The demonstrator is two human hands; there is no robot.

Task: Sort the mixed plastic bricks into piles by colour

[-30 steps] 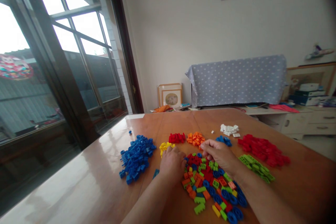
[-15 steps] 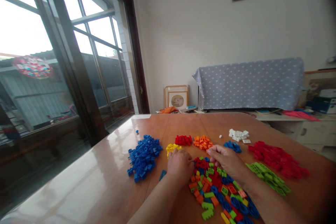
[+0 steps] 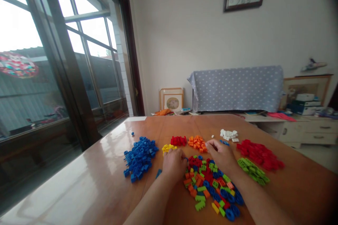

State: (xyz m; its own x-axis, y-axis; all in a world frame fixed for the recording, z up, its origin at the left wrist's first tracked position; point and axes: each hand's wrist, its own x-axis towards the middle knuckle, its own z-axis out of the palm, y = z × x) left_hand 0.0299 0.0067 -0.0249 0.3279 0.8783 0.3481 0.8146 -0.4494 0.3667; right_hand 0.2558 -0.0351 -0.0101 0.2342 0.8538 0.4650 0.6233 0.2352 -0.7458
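Note:
Curled over the table beside the yellow bricks point(image 3: 168, 148), my left hand point(image 3: 173, 164) is closed, and a small blue piece point(image 3: 186, 159) shows at its fingertips. My right hand point(image 3: 221, 153) is closed with thumb and fingertips together, by the right edge of the orange bricks point(image 3: 196, 142); anything in the pinch is hidden. Between my forearms spreads a mixed heap of toy building bricks point(image 3: 208, 182) in red, green, orange, blue and yellow. Behind my right hand a few blue pieces point(image 3: 224, 142) show, partly covered.
A large blue pile point(image 3: 141, 158) stands at left, with a lone blue piece point(image 3: 132, 134) beyond. Red bricks point(image 3: 178, 141) lie at the back. White bricks point(image 3: 229, 134), a bigger red pile point(image 3: 260, 154) and green bricks point(image 3: 253, 171) sit at right on the wooden table point(image 3: 105, 182).
The view has turned to the right and slightly up. My right hand has moved a little farther from me and now covers more of the small blue group. My left hand stays closed.

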